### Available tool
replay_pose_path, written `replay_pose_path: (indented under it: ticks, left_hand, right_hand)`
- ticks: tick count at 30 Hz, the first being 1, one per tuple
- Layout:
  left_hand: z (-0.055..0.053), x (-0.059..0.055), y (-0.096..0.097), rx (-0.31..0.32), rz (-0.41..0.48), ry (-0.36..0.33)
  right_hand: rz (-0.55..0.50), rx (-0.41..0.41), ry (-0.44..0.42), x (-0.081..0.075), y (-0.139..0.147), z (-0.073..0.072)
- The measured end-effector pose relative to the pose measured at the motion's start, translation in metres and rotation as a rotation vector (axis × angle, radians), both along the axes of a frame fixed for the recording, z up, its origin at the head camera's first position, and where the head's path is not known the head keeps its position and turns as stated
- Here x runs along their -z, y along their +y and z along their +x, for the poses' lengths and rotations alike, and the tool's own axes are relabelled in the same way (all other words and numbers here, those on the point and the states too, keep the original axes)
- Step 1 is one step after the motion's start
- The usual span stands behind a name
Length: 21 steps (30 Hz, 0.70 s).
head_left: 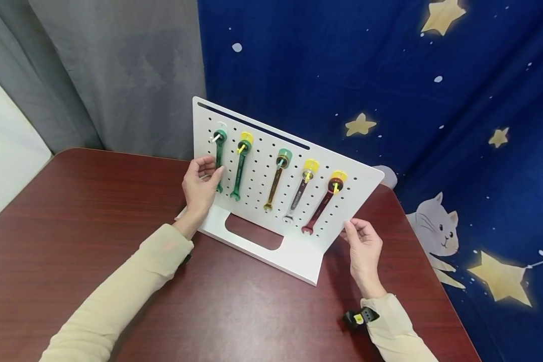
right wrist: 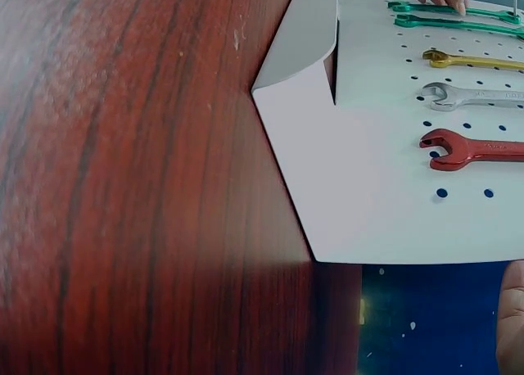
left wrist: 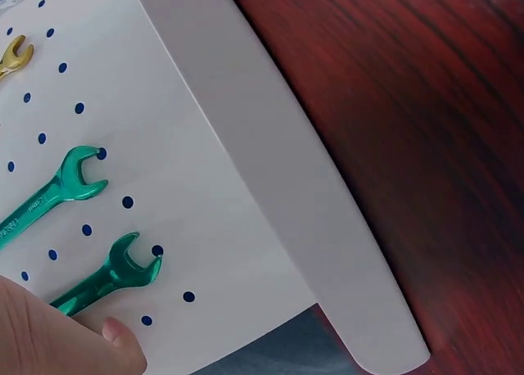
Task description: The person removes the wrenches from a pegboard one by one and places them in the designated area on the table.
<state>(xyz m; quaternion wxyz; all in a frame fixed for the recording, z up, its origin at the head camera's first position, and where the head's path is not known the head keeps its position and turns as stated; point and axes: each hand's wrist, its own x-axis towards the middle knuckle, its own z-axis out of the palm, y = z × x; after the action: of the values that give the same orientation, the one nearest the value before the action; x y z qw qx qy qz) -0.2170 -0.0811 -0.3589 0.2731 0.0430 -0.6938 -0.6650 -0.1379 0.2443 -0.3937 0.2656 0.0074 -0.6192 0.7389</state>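
A white pegboard stand (head_left: pixel 262 251) stands tilted back, with several combination wrenches hanging from hooks by their ring ends. My left hand (head_left: pixel 200 187) is at the board's left side, its thumb and fingers pinching the leftmost green wrench (left wrist: pixel 110 277) along its shank. The ring of that wrench is round a white hook (head_left: pixel 216 137). Beside it hangs a second green wrench (head_left: pixel 238 176). At the right edge of the board, my right hand (head_left: pixel 365 249) grips the panel, thumb tip at the front and other fingers partly hidden behind.
Further right hang a gold wrench (head_left: pixel 274 187), a silver wrench (head_left: pixel 297 198) and a red wrench (head_left: pixel 319 211). The stand's base has a wide cutout and rests on a dark red wooden table (head_left: pixel 95 226). Grey and blue star-patterned curtains (head_left: pixel 298 60) hang close behind.
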Motion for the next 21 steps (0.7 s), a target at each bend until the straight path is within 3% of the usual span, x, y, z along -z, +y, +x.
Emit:
replay_pose_path:
  ticks: [5, 16, 21]
  left_hand:
    - [-0.012, 0.014, -0.002, -0.03, -0.035, 0.013]
    - [-0.012, 0.017, -0.003, -0.061, -0.102, 0.06]
    - [-0.011, 0.018, -0.004, -0.047, -0.121, 0.08]
  right_hand:
    - [-0.003, 0.001, 0.001, 0.0, -0.001, -0.001]
    - [0.002, -0.001, 0.007, 0.0, -0.002, 0.0]
    - [0.015, 0.005, 0.012, 0.0, -0.002, 0.001]
